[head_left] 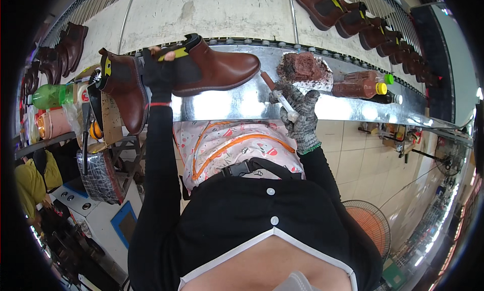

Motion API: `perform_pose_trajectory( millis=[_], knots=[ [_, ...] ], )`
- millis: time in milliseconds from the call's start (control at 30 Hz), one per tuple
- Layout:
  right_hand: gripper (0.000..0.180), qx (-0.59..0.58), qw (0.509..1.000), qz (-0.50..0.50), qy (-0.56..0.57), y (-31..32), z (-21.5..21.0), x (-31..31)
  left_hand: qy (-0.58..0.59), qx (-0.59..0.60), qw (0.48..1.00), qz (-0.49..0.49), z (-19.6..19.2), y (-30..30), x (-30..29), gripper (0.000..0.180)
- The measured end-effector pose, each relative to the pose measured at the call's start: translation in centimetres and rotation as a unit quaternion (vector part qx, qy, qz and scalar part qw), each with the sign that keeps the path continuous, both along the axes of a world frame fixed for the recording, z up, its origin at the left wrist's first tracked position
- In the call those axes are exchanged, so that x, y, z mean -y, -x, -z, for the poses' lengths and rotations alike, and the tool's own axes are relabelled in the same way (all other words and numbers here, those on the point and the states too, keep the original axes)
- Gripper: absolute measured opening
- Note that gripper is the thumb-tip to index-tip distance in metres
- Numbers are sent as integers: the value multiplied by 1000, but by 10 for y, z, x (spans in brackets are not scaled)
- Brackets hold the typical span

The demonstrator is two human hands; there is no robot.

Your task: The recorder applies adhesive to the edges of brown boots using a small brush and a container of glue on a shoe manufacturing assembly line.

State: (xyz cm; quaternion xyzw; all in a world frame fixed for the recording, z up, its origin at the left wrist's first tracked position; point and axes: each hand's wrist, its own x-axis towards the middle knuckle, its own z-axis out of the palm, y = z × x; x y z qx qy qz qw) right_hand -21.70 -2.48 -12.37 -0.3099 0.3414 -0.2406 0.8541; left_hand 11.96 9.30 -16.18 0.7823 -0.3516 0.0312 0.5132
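Observation:
A brown leather ankle boot [224,69] with dark elastic sides lies over the metal bench, toe pointing right. My left hand [160,64], in a black fingerless covering, is closed on its upper by the yellow-marked opening. My right hand [302,109], in a grey knit glove, grips a slim applicator [268,81] with a brown tip and pale handle. That tip is close to the boot's toe; I cannot tell if they touch. Beside my left forearm rests a second brown boot [123,82]. A brown-stained sponge-like lump [305,66] sits behind my right hand.
Bottles of brown liquid [355,85] lie right of the lump on the metal bench [217,108]. Beyond runs a pale conveyor [212,16], with several boots [375,39] along its right. A green bottle [46,95] is at left. An orange fan [368,223] stands low right.

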Motion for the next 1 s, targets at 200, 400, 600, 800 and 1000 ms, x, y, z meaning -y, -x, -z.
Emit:
perform_pose_trajectory(
  millis=[200, 400, 600, 800, 1000],
  knots=[
    [87, -59, 996, -21, 57, -5, -7, 3, -86, -32, 996, -19, -32, 61, -32, 46],
    [72, -92, 972, -58, 207, -7, -32, 3, -47, -295, 952, 65, -48, 106, -44, 65],
    [74, -187, 870, -197, 412, 0, -50, 9, -87, -473, 864, 150, -48, 131, -39, 58],
    [29, -298, 821, -276, 402, 20, -66, 14, -33, -543, 812, 212, -40, 145, -30, 55],
    [54, -257, 788, -328, 453, 46, -97, 12, 26, -627, 761, 166, -50, 154, -17, 47]
  ],
)
